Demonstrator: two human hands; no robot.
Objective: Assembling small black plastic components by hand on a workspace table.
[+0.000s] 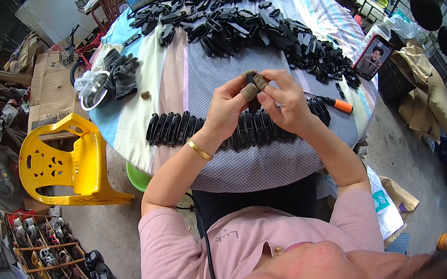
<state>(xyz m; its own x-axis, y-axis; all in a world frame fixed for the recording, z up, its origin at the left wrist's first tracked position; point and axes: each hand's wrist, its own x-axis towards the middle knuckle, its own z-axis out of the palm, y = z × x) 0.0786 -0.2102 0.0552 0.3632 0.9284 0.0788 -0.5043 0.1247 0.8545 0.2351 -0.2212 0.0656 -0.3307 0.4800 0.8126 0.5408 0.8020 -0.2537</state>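
Note:
Over the near half of the cloth-covered round table [211,87], my left hand [226,105] and my right hand [286,100] meet. Between them they pinch a small black plastic piece [253,105], mostly hidden by my fingers. Brown fabric finger covers [250,92] sit on some of my fingertips. Below my hands, a row of black plastic parts [174,128] stands side by side across the table, partly blocked by my wrists. A screwdriver [340,105] with an orange handle lies just right of my right hand.
Loose black parts [254,28] are heaped across the table's far side and down its right. At left are a metal bowl [96,97] with plastic wrap, dark gloves [124,76] and a small brown finger cover [145,94]. A phone [373,56] stands at the right edge. A yellow chair [83,163] is left.

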